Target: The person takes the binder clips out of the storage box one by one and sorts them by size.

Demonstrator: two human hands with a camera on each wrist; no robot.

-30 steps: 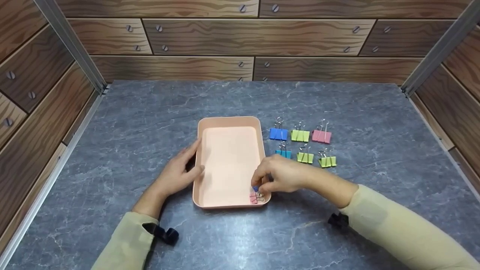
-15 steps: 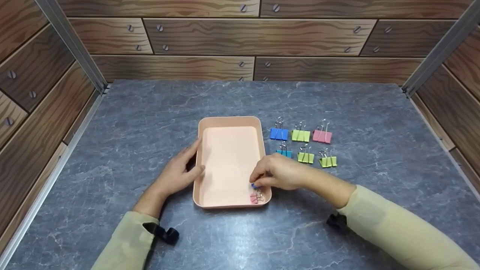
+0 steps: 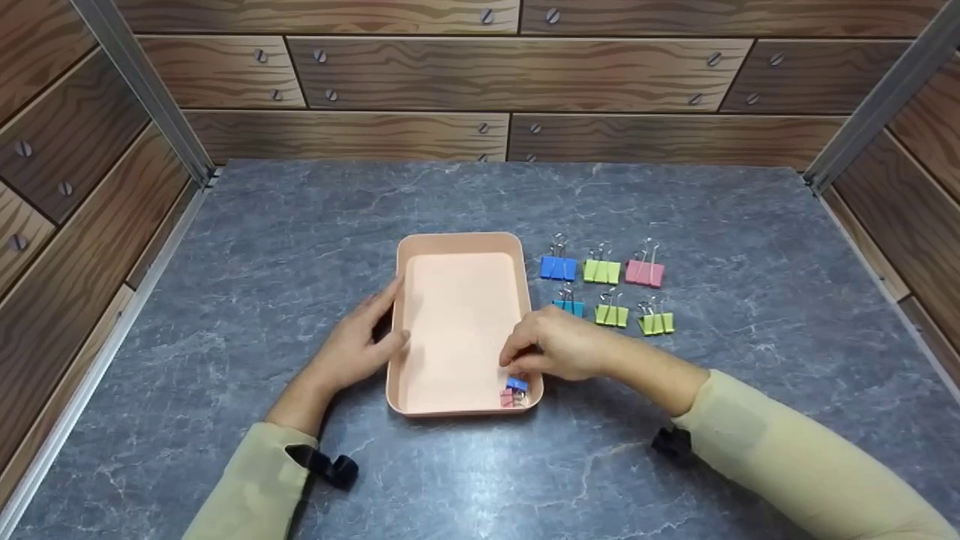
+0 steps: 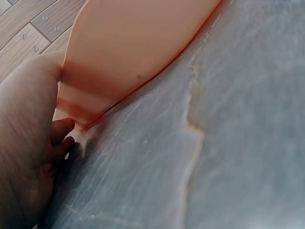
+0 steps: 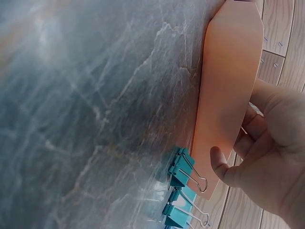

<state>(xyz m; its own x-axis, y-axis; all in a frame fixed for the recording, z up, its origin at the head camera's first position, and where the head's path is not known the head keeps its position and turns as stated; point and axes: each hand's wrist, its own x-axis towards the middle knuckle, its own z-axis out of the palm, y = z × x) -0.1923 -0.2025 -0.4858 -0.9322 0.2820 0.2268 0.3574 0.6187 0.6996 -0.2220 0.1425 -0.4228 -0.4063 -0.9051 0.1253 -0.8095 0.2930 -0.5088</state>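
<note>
My left hand (image 3: 360, 341) holds the left wall of a peach tray (image 3: 457, 241), thumb over the rim and fingers outside. The right hand (image 3: 559, 345) hangs over the tray's right rim with its fingers loosely curled and nothing visible between them. Just below its fingertips, a small blue binder clip (image 3: 516, 384) lies in the tray's near right corner. Beside that sits a small pink binder clip (image 3: 508, 399), its wire handles pointing right. In the right wrist view, the right hand's thumb and fingers reach over the tray wall (image 5: 228, 86).
Right of the tray, larger binder clips stand in rows: blue (image 3: 558, 268), green (image 3: 601, 271) and pink (image 3: 644, 273) at the back, teal (image 3: 570, 307) and two green ones nearer. The right wrist view shows two teal clips (image 5: 178, 207) close to the tray. Wood-patterned panels surround the table.
The small blue binder clip has gone from my right fingertips to the tray's near right corner, beside the pink one. The left hand and tray have stayed put.
</note>
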